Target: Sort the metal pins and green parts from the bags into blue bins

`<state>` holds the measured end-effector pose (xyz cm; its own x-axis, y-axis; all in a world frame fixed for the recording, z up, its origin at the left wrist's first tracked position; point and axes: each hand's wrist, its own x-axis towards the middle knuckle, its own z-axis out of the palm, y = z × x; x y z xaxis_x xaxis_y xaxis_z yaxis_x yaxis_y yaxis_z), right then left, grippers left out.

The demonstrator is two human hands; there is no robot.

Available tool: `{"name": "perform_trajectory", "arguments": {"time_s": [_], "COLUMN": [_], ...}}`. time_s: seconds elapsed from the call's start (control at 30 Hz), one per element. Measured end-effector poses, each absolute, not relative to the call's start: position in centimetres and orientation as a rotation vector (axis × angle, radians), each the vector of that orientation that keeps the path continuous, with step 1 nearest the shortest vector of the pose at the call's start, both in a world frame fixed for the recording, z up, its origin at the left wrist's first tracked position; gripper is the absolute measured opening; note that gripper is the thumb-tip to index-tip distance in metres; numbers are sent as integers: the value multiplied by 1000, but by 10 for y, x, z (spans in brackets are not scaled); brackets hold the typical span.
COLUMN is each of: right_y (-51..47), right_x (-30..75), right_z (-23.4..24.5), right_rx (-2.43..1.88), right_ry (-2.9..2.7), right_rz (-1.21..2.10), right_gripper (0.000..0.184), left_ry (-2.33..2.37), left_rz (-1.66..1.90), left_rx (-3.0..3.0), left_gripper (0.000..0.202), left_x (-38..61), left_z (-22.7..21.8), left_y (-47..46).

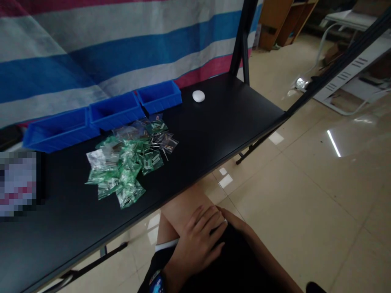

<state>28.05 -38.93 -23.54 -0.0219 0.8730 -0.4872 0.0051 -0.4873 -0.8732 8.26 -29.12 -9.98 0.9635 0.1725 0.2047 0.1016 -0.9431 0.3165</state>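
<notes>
My left hand (200, 240), with a watch (157, 282) on its wrist, lies over my bent knee area with its fingers stretched out and holding nothing. My right hand (229, 216) rests by the same knee. Most of it is hidden, so its fingers do not show. Both hands are below the front edge of the black table (210, 134), apart from everything on it. On the table lies a heap of small green and clear plastic bags (128, 162) with small metal parts inside. A few thin metal pieces (165, 154) stick out at the heap's right side.
Three blue bins (117, 112) stand in a row along the back, before a striped cloth (128, 49). A white rounded object (198, 96) sits right of them. A black frame post (241, 44) rises at the far corner. A white metal rack (351, 77) stands beyond.
</notes>
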Motion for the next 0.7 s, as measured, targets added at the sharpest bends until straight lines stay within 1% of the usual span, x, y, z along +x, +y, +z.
{"name": "perform_trajectory", "arguments": {"time_s": [0.1,0.2,0.3,0.47,0.57,0.7], "right_y": [-388,-385,-384,-391,-392,-386], "right_x": [278,274,273,274,274,278], "right_z": [-238,-230,-216,-199,-197,-205], "right_rx": [-1555,-1494,-1459,-1546,-1548,-1608], "right_ry": [-931,-912,-945,-981,-931,-921], "right_rz": [1605,1653,1673,1606,1572,1537], "right_gripper": [74,75,71,60,60,55], "left_ry": [245,268,292,343,354,358], "left_rz": [424,444,452,500,501,456], "left_rx": [2792,2791,2793,2788,2790,2809], "left_gripper": [47,47,46,43,44,45], "left_x": [84,83,82,80,78,77], "left_z": [-105,-107,-105,-103,-104,-105], "left_y": [-293,-292,-291,-291,-292,-295]}}
